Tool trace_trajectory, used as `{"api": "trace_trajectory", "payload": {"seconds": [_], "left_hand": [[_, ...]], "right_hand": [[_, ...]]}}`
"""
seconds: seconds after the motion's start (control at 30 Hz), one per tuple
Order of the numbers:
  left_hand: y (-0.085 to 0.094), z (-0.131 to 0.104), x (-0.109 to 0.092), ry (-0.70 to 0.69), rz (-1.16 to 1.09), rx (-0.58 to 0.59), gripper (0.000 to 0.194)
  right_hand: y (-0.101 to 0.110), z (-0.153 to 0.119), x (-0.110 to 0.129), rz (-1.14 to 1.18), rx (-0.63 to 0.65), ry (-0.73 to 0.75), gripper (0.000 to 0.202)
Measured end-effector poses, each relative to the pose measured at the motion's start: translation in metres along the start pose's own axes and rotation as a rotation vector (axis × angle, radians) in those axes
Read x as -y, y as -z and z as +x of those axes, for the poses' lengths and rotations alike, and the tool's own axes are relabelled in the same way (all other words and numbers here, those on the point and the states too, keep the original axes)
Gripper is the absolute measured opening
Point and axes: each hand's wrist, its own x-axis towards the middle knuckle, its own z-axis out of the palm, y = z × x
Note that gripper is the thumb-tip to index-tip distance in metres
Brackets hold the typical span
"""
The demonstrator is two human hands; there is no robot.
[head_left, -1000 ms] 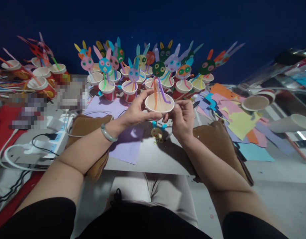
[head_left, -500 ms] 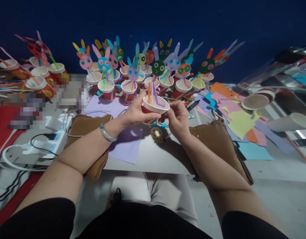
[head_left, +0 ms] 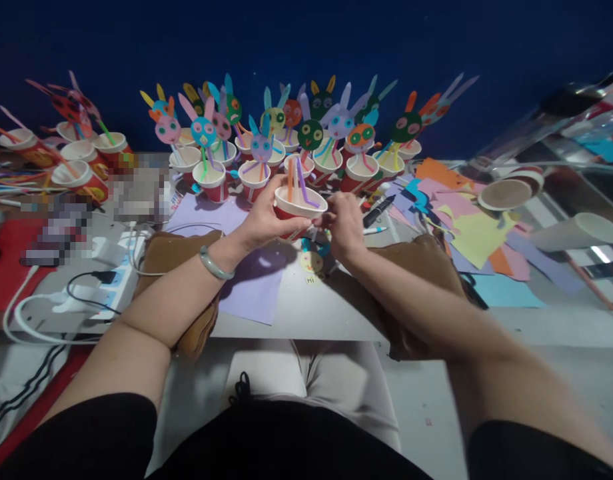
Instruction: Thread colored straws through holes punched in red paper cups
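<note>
Keep your left hand (head_left: pixel 266 217) curled lightly around the red-and-white paper cup (head_left: pixel 292 212), above the table (head_left: pixel 336 320), so its wall isn't crushed; your right hand (head_left: pixel 345 223) is bunched beside the rim, its pinch unclear.

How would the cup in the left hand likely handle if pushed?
The cup is probably light and easily dented, since its wall looks like thin paper. The orange straw and purple straw rise above its rim, so they might sway.
</note>
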Motion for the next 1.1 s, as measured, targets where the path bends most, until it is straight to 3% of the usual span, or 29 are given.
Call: {"api": "trace_trajectory", "payload": {"seconds": [0.07, 0.13, 0.2, 0.23, 0.3, 0.33, 0.4, 0.43, 0.53, 0.6, 0.7, 0.87, 1.1], "left_hand": [[0.0, 0.0, 0.004, -0.029, 0.05, -0.023, 0.084], [0.0, 0.0, 0.007, -0.045, 0.084, -0.062, 0.082], [0.0, 0.0, 0.009, -0.049, 0.115, -0.098, 0.082], [-0.001, -0.001, 0.009, -0.046, 0.132, -0.106, 0.083], [-0.002, -0.001, 0.009, -0.046, 0.147, -0.106, 0.084], [-0.003, -0.002, 0.009, -0.052, 0.147, -0.104, 0.084], [-0.004, -0.003, 0.009, -0.069, 0.147, -0.097, 0.084], [-0.005, -0.003, 0.008, -0.075, 0.152, -0.093, 0.084], [-0.006, -0.005, 0.008, -0.068, 0.187, -0.064, 0.081], [-0.007, -0.006, 0.009, -0.058, 0.214, -0.046, 0.081], [-0.007, -0.006, 0.01, -0.062, 0.241, -0.047, 0.083], [-0.008, -0.006, 0.011, -0.093, 0.275, -0.075, 0.077], [-0.011, -0.008, 0.013, -0.067, 0.258, -0.083, 0.079]], "right_hand": [[-0.001, 0.02, 0.001, -0.155, 0.048, 0.027, 0.065], [0.01, 0.036, 0.02, -0.38, 0.149, 0.241, 0.059], [0.032, 0.035, 0.052, -0.582, 0.114, 0.501, 0.046], [0.046, 0.025, 0.066, -0.644, 0.038, 0.619, 0.038], [0.078, -0.012, 0.084, -0.61, -0.296, 0.747, 0.027], [0.096, -0.036, 0.085, -0.525, -0.511, 0.729, 0.024], [0.133, -0.085, 0.073, -0.601, -0.648, 0.516, 0.027], [0.151, -0.107, 0.063, -0.753, -0.635, 0.41, 0.033], [0.194, -0.151, 0.037, -1.219, -0.351, 0.063, 0.073], [0.209, -0.163, 0.031, -1.308, -0.23, -0.117, 0.085], [0.21, -0.161, 0.034, -1.368, -0.189, -0.221, 0.086], [0.185, -0.144, 0.042, -1.472, -0.217, -0.253, 0.081], [0.145, -0.126, 0.036, -1.507, -0.222, -0.141, 0.074]]}}
